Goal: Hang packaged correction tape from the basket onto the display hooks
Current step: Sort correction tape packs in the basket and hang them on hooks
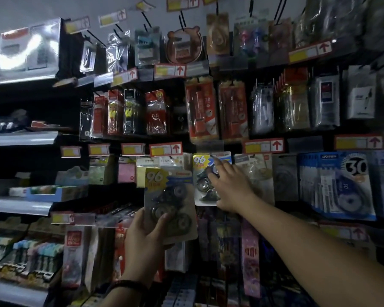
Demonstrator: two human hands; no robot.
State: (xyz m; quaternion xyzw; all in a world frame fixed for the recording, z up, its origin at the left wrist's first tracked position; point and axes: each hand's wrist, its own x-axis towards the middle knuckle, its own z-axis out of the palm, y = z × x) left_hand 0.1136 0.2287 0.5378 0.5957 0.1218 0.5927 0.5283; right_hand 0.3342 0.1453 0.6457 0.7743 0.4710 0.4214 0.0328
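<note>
Cardboard-backed held pack [171, 202] of correction tape, with a yellow "96" burst at top left and three dark round dispensers under clear blister. It is upright and tilted slightly, in front of the display and just left of the row's hung pack.

- Left hand [144, 238]: grips the held pack from below, thumb across the lower front, fingers behind the card. Dark wristband [129, 284] at the wrist.
- Hung pack [203, 180]: same "96" print, on the display wall just right of the held one; its hook is not discernible.
- Right hand [231, 189]: arm reaches in from the lower right, fingers spread and mostly straight, resting on the hung pack's face.
- Red-and-yellow price tag [166, 149] just above both packs.
- Blue "30" pack [337, 185] hangs well to the right.
- Grey shelves [20, 138] on the left.
</note>
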